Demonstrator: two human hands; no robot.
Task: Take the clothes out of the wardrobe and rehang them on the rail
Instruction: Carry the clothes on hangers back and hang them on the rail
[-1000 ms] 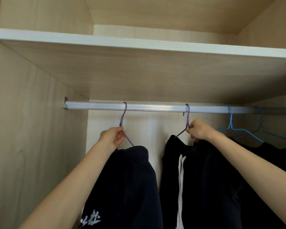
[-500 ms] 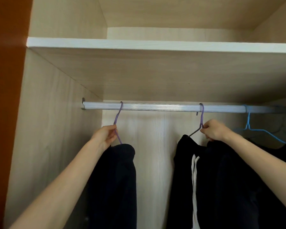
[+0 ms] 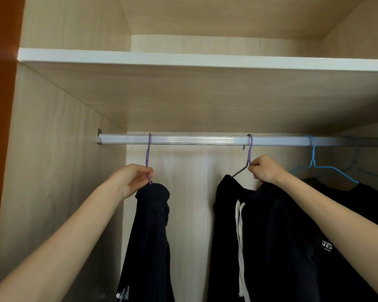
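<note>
Two hands reach up into the wardrobe (image 3: 52,192), each gripping a clothes hanger just below the rail (image 3: 205,140). The rail runs level across the middle of the view, from nine o'clock to three o'clock, under a pale shelf (image 3: 183,59).

The left hand (image 3: 133,179), a little toward nine o'clock from centre, has its fingers and thumb curled tight round the neck of the left purple hanger (image 3: 148,153). That hanger's hook sits over the rail at twelve o'clock from the hand. The left garment (image 3: 151,236), dark and bunched at the top, hangs straight down at six o'clock from the hand and touches it. White print shows near its bottom edge.

The right hand (image 3: 264,171), toward three o'clock from centre, pinches the neck of the right purple hanger (image 3: 249,149) with curled fingers. This hook is also over the rail, well apart from the first. A grey arm of the hanger slants toward eight o'clock from the hand into the right garment (image 3: 271,236). That garment is black and hangs below the hand. Two white cords (image 3: 240,236) hang down its front, and there is small white lettering on its right side.

Further toward three o'clock a blue hanger (image 3: 313,158) hangs on the rail and carries a third dark garment (image 3: 369,203). More hanger wire shows beside it, too dim to make out clearly.
</note>
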